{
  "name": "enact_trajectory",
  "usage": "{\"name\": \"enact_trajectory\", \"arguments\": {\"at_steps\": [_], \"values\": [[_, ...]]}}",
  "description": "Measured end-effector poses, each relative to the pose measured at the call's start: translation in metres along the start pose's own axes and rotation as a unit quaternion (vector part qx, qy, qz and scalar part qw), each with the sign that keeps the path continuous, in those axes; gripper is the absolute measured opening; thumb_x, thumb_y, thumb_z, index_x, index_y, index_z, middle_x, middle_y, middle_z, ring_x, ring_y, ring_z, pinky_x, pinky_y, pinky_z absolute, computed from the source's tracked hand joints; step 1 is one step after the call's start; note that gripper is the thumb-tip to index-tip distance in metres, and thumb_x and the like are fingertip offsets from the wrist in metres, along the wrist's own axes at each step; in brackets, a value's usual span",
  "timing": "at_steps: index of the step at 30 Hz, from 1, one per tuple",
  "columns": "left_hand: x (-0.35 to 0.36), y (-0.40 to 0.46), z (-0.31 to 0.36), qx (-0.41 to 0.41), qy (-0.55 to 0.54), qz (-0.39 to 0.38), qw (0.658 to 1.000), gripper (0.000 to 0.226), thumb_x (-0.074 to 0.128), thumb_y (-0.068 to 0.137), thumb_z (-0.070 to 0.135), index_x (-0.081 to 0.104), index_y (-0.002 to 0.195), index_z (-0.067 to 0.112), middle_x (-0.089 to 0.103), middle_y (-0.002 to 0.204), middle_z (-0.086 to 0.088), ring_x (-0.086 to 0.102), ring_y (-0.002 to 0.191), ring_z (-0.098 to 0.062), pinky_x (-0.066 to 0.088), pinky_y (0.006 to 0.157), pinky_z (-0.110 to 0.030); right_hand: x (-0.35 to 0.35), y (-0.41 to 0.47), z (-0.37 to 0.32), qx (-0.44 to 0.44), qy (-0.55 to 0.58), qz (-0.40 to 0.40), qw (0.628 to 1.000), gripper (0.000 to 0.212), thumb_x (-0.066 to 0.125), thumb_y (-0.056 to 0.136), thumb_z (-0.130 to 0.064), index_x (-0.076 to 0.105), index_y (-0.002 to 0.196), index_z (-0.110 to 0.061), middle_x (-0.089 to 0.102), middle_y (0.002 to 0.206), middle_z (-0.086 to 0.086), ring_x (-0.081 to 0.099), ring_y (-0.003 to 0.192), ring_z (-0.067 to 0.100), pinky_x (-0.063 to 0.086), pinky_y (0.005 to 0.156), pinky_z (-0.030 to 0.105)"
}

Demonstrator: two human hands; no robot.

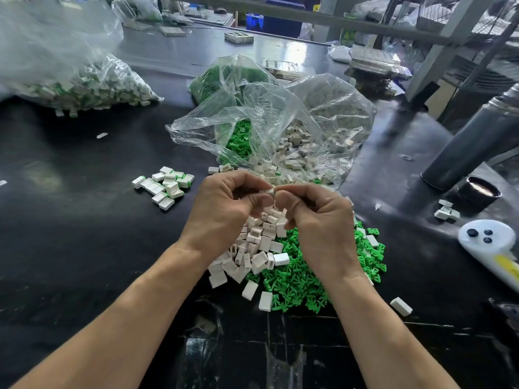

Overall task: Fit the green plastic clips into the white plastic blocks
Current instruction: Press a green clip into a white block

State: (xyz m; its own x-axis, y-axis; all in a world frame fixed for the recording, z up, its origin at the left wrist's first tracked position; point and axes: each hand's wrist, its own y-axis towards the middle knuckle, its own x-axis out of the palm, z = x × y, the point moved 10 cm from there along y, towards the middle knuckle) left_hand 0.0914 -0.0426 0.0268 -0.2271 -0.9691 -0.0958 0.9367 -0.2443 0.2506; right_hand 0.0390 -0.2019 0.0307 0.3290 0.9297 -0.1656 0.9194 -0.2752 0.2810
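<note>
Nearest, along the lower edge of the frame, two bare forearms are seen reaching up over a black table (70, 248). Just beyond them, at lower centre, a loose heap of white blocks (252, 248) is spread beside and partly over a heap of green clips (303, 284), with a few stray blocks lying apart from it. Above these heaps, at the centre of the frame, the left hand (224, 209) and the right hand (317, 220) are brought together, and a single white block (270, 191) is pinched between the curled fingertips of both. Whether a clip is seated in it cannot be told. At centre left, a small cluster of fitted blocks (164, 185) showing green ends is laid out on the table. Farther back, an open clear bag (280, 122) holding more green clips and white blocks is seen, and at upper left a larger clear bag (70, 66) of blocks is placed.
</note>
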Motion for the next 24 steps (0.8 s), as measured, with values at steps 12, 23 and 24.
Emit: {"name": "enact_trajectory", "arguments": {"at_steps": [12, 23, 24], "values": [[0.022, -0.006, 0.015, 0.021, -0.005, -0.030, 0.999, 0.013, 0.083, 0.083, 0.010, 0.076, 0.089, 0.020, 0.066, 0.118, 0.003, 0.067, 0.094, -0.012, 0.055, 0.088, -0.041, 0.019, -0.003, 0.008, 0.113, 0.133, -0.054, 0.983, 0.061, 0.034, 0.110, -0.051, 0.077, 0.071, -0.033, 0.067, 0.062, 0.003, 0.050, 0.048, 0.015, 0.035, 0.040, 0.028], [0.037, -0.011, 0.017, 0.030, -0.055, -0.044, 0.997, 0.009, 0.080, 0.084, 0.007, 0.076, 0.091, 0.009, 0.073, 0.112, -0.004, 0.071, 0.091, -0.041, 0.059, 0.079, -0.060, 0.017, 0.000, -0.002, 0.060, 0.116, -0.014, 0.991, 0.071, 0.031, 0.114, -0.025, 0.070, 0.057, -0.038, 0.055, 0.047, -0.018, 0.053, 0.043, -0.004, 0.039, 0.043, 0.008], [0.037, -0.012, 0.018, 0.031, -0.061, -0.042, 0.997, 0.009, 0.080, 0.084, 0.007, 0.076, 0.092, 0.008, 0.073, 0.111, -0.004, 0.070, 0.090, -0.044, 0.059, 0.078, -0.061, 0.017, 0.000, -0.001, 0.058, 0.118, -0.012, 0.991, 0.070, 0.031, 0.113, -0.025, 0.072, 0.058, -0.040, 0.056, 0.048, -0.019, 0.055, 0.045, -0.005, 0.040, 0.043, 0.009]]}}
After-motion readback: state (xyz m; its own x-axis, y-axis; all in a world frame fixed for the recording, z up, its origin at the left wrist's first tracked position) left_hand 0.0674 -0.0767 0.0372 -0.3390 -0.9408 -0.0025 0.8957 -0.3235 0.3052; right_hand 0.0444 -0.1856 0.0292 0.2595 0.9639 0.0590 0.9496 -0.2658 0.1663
